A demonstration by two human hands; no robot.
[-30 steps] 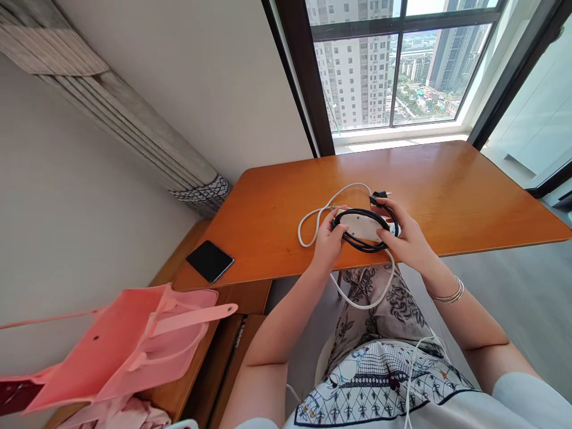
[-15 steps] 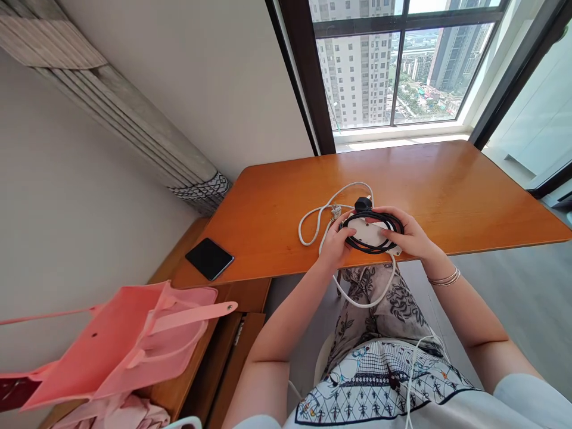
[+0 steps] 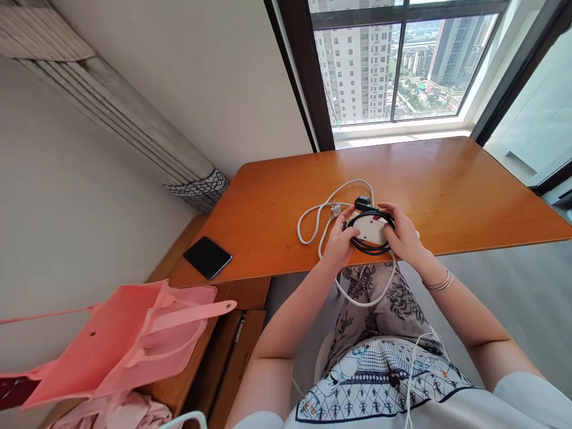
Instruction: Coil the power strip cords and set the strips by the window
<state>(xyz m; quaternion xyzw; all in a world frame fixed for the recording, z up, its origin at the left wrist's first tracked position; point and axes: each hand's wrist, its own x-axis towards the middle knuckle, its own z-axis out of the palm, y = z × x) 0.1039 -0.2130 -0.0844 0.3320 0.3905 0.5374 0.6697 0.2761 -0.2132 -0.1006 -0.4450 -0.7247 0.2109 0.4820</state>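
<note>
A black power cable (image 3: 370,249), wound into a loop, is held between my two hands over the near edge of the table. My left hand (image 3: 340,239) grips the loop's left side, thumb on top. My right hand (image 3: 402,235) closes round its right side. The cable's black plug (image 3: 363,203) sits at the top of the coil. Beneath and inside the loop shows a white power strip (image 3: 372,230), partly covered by the hands and cable. Its white cord (image 3: 308,213) curls on the table to the left, with a white plug (image 3: 335,208), and also hangs over the edge.
The brown table (image 3: 447,185) reaches to the window. A black phone (image 3: 208,258) lies at its left corner. Lower left, an open pink bag (image 3: 116,339) rests on a wooden cabinet beside pink cloth (image 3: 111,412). A thin white cable (image 3: 412,372) hangs over the clothing.
My right hand has moved slightly left, bringing the hands closer together. The black coil has become narrower and rounder. The view has shifted a little.
</note>
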